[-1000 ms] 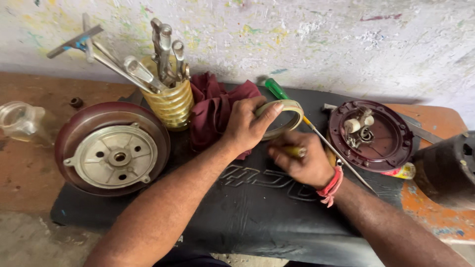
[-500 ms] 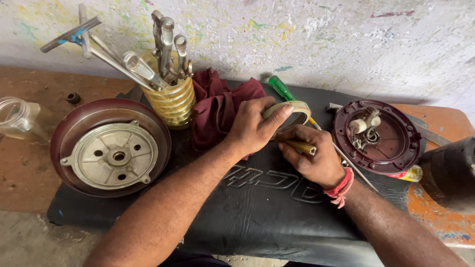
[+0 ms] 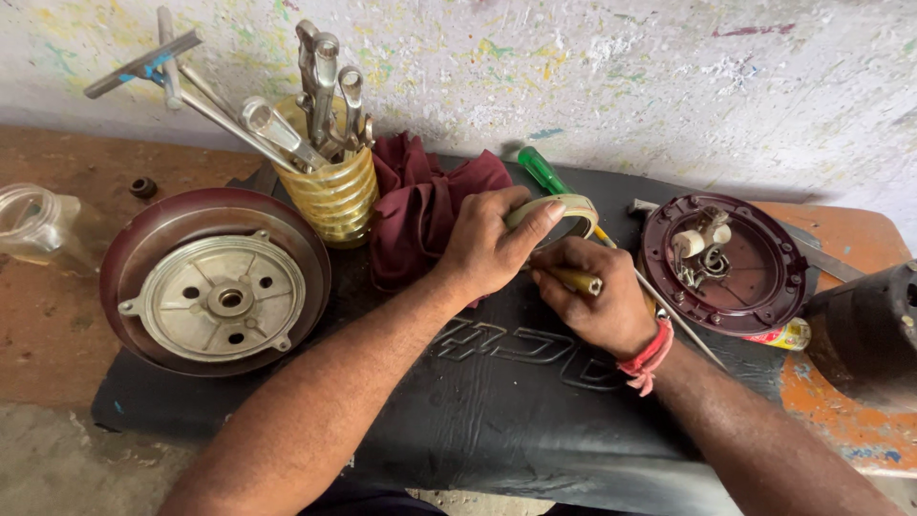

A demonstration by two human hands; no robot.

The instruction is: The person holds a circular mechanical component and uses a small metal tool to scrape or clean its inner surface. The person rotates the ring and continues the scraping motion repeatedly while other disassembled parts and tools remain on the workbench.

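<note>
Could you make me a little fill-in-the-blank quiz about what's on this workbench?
1. The left hand pinches a roll of ____.
2. The spanners stand in a ribbed ____ cup.
3. The screwdriver behind the hands has a ____ handle.
4. The crumpled cloth is dark ____.

Missing words: tape; yellow; green; red

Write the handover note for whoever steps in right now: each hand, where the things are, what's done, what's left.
Left hand: pinching a roll of tape over the black mat.
Right hand: closed around a small yellowish handle, beside the roll.
Nearby: green-handled screwdriver, maroon cloth, maroon cover plate with parts inside, maroon housing with a metal hub, yellow tool holder.
Done: roll and handle brought together.
Left: whether any tape is applied cannot be seen.
</note>
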